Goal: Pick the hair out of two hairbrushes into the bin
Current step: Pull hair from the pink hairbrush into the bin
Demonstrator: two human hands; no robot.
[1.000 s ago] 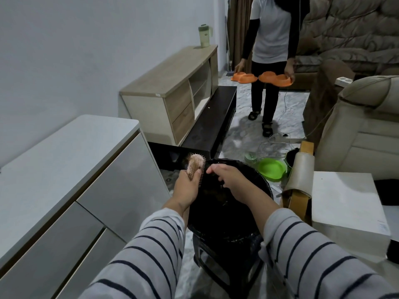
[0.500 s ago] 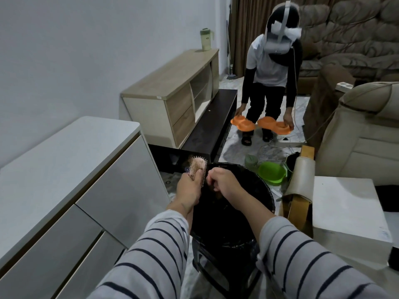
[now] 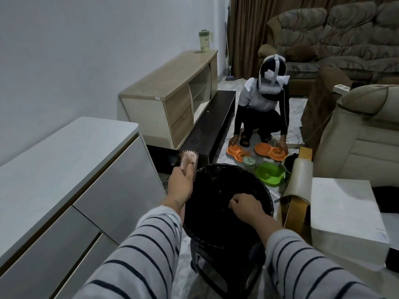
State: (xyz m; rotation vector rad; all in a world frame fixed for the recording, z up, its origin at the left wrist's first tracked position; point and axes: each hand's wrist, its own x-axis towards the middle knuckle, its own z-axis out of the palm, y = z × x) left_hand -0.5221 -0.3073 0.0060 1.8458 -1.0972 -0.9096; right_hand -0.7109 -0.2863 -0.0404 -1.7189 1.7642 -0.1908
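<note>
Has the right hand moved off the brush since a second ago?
Yes. The right hand has left the hairbrush and dropped toward the wearer, now over the middle of the bin, fingers pinched.

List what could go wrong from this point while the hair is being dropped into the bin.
1. The right hand is pinched shut over the black bin; whether it holds hair is too small to tell. Fine strands may cling to the fingers or drift out.
2. The left hand holds the pink hairbrush beside the bin's rim, not over it, so loosened hair could fall to the floor.
3. The bin sits raised on a dark stool; a knock might tip it.
</note>
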